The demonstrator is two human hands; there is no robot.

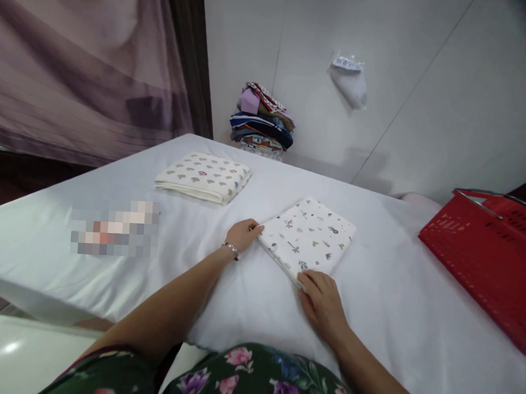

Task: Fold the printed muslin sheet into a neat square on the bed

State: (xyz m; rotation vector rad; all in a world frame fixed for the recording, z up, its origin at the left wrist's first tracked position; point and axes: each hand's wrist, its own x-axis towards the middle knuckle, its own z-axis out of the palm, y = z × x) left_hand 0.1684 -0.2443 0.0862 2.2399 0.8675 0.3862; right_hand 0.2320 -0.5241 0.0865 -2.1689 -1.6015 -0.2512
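White cotton-looking folded cloth with small plant prints lies flat on the white-covered table, in front of the wearer, between both hands. Left hand looks pinched on its left corner; right hand has fingertips on the near corner, thumb contact partly hidden, can't tell if clamped or just resting. Possible trouble, my judgement: layers along the near-left edge could slide out of line if the hands pull unevenly; a corner could spring up if one lets go early; the loose table cover could bunch if the cloth gets dragged. Knocking the basket seems unlikely, it's well apart. Counts: two hands; two folded cloths on the table, the second being a mushroom-like-print cloth farther off to the left, not touching the first; one red basket at right; one stack of folded fabrics beyond the far edge, pieces inside it not countable; one plastic packet on the wall; one bracelet on the left wrist; one curtain; one pixelated patch at left, contents unreadable.
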